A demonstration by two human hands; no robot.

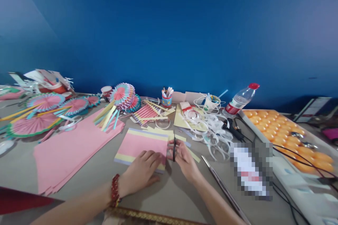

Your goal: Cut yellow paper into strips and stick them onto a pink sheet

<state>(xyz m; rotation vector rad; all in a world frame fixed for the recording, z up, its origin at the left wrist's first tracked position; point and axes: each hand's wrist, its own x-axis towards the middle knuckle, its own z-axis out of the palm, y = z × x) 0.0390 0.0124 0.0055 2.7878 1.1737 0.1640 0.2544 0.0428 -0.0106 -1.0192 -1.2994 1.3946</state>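
Observation:
A pink sheet with yellow and lilac bands lies on the grey table in front of me. My left hand rests flat on its near right corner, fingers stretched out. My right hand is closed round a small dark tool, seemingly scissors, held upright at the sheet's right edge. A red bead bracelet sits on my left wrist.
A stack of pink paper lies to the left, with paper fans beyond it. White paper curls, a pen cup, a water bottle, a metal ruler and an orange ball tray fill the right.

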